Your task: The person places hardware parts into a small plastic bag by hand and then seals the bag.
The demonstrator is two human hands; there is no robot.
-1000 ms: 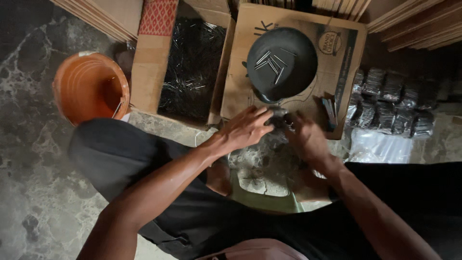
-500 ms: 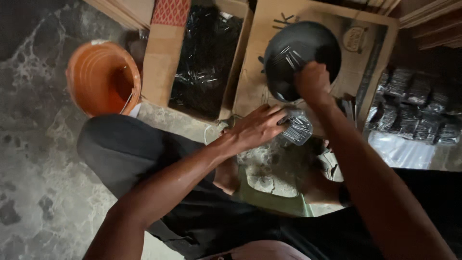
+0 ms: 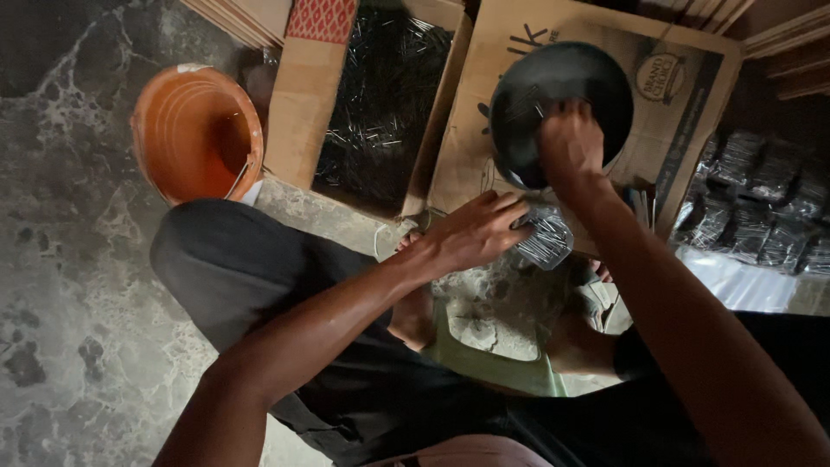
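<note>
My right hand (image 3: 568,143) pinches nails in the black bowl (image 3: 560,112), directly above (beyond) the clear packet (image 3: 543,238) my left hand (image 3: 471,232) grips.

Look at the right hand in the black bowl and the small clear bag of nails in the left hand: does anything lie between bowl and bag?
Nothing visible does. The right hand is in the black bowl; the left hand holds the clear bag of nails just below the bowl's rim, with only bare cardboard between.
</note>
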